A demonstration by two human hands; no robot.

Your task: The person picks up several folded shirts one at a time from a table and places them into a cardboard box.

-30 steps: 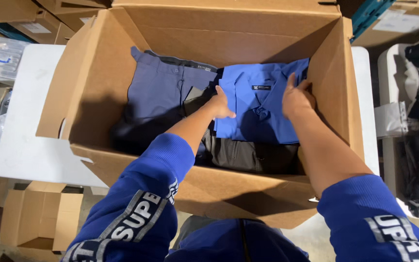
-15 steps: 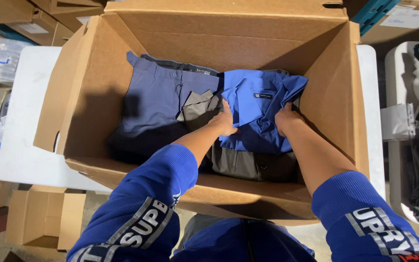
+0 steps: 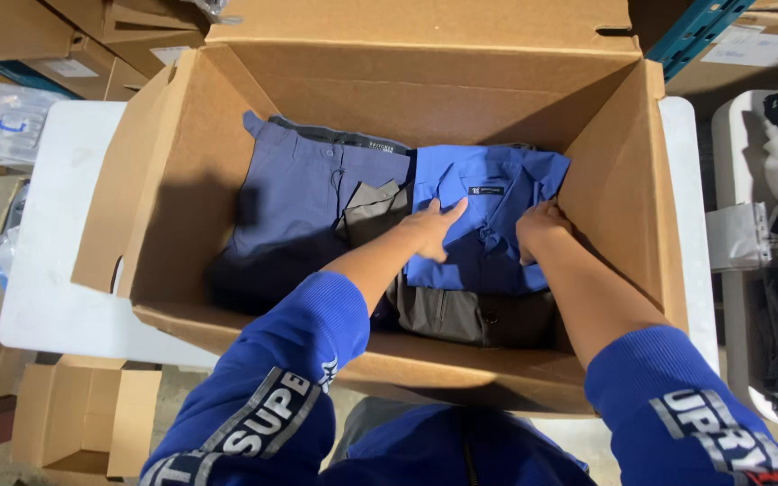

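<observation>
The blue shirt [image 3: 488, 225] lies folded in the box [image 3: 623, 207], at 3 o'clock of the grey trousers [image 3: 308, 198]. Left hand [image 3: 431, 227] presses flat; right hand [image 3: 540, 232] pinches its edge. Soft, light, likely floppy: best lifted by both sides.

We see a bright blue folded shirt [image 3: 483, 225], collar toward the far wall, lying flat at the right side of the open cardboard box [image 3: 623, 180]. It tops a dark grey-brown folded garment [image 3: 474, 315] and sits just beside folded slate-blue trousers [image 3: 308, 198]. Its right edge touches the box wall; surface slightly rumpled.
</observation>
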